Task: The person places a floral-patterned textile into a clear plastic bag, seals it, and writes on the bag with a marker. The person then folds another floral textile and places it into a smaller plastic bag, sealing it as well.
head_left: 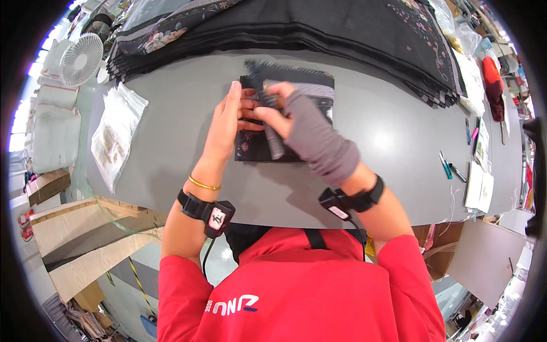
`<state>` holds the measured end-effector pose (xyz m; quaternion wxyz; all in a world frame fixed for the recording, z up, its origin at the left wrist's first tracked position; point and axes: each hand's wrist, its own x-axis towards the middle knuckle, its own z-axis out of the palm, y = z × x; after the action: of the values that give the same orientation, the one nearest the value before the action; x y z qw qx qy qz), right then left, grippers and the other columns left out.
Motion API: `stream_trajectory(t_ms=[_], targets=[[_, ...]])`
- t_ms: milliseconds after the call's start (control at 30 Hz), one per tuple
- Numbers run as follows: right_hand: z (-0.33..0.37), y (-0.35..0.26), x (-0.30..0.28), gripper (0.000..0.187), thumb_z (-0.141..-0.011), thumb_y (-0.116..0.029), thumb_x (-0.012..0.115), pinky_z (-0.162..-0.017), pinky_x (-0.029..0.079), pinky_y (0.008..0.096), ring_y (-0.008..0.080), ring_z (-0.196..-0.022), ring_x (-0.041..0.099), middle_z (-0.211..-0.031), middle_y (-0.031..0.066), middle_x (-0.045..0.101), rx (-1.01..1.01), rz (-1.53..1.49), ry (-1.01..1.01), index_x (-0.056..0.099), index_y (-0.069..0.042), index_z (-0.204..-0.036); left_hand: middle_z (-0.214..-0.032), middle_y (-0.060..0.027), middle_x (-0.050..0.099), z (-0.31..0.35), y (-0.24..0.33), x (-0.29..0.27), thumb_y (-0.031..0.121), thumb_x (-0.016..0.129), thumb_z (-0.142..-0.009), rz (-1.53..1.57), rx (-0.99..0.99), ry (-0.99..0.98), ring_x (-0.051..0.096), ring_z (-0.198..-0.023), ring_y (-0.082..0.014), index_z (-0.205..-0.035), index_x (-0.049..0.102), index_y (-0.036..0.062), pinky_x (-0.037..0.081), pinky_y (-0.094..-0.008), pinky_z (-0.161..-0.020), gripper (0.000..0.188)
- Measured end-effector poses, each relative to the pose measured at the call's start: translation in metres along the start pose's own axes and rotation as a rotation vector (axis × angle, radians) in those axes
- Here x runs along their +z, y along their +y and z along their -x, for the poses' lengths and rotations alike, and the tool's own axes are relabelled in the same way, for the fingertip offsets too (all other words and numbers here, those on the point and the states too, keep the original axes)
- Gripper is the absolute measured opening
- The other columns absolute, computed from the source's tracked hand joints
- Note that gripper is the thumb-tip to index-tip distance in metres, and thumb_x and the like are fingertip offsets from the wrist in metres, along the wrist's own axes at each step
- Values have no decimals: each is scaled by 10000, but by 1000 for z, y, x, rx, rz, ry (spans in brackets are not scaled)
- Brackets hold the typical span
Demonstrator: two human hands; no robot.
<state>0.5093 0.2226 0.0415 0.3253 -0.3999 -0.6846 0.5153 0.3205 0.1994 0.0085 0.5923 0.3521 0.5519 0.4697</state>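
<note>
On the grey table in front of me lies a folded black scarf (310, 78) with a grey band and floral print. My left hand (227, 117) rests on edge along its left side, fingers stretched apart and reaching over the cloth. From the right, my right hand (285, 114), in a grey fingerless glove, grips a narrow raised fold of the scarf between thumb and fingers. That fold and the right fingertips are smeared by motion. Part of the scarf is hidden under both hands.
A wide stack of black floral cloths (296, 28) spans the table's far side. Clear plastic bags (117, 128) lie at left, near a white fan (81, 59). Pens (445, 165), a notepad (480, 187) and an orange-red item (492, 80) are at right.
</note>
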Motion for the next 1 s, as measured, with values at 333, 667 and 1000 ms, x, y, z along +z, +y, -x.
stream_trajectory(t_ms=[333,667,1000], targets=[[89,17,-33,710,-710,-165,821,-942,486,481,400,-1148,532,-1322,209,505,-342,906,170,560,-3,-1350,-1071,-101,704,-19,-25,-11,66,524,-1015,0,63,12,665,-944,-123,-1299,549,-44,539,-273,-845,305],[92,64,-36,599,-804,2,630,-828,517,423,337,-990,608,-1101,177,588,-249,1157,18,528,25,-1394,-1083,-99,654,-4,-6,-7,118,488,-1056,-424,194,264,633,-982,-195,-1275,532,-13,511,-319,-900,259],[85,59,-44,442,-819,-112,641,-750,519,445,329,-920,616,-1007,138,604,-261,1058,50,614,17,-1241,-1573,-271,361,11,-12,3,359,682,-961,-1441,784,-99,316,-1496,-406,-1494,379,-84,251,-507,-1241,756]])
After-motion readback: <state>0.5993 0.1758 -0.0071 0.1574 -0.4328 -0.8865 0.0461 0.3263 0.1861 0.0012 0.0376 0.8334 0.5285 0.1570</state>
